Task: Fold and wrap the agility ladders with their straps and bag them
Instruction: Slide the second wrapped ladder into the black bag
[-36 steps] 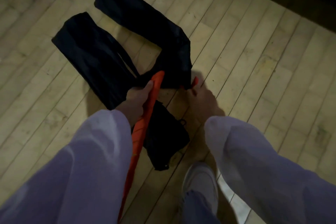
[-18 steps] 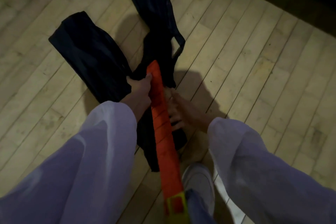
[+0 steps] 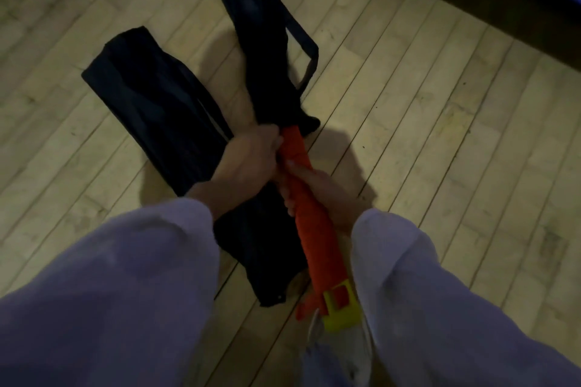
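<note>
A folded orange agility ladder bundle (image 3: 317, 229) with a yellow end piece (image 3: 341, 308) runs from my lap up into the mouth of a long black bag (image 3: 257, 41). My left hand (image 3: 248, 157) grips the bag's opening around the bundle's top end. My right hand (image 3: 309, 185) is wrapped around the orange bundle just below. The bag stretches away from me and looks lifted off the floor, its strap (image 3: 306, 53) hanging at the right. The bundle's top end is hidden inside the bag.
A second black bag (image 3: 151, 97) lies on the wooden floor (image 3: 440, 122) to the left, its near end (image 3: 267, 261) under my arms. My white shoe (image 3: 339, 352) shows at the bottom. A dark edge and blue surface run along the top right.
The black bag has been pulled straighter and further over the orange bundle's top. My right hand moved from beside the bundle to a full grip on it. The yellow end piece came into view.
</note>
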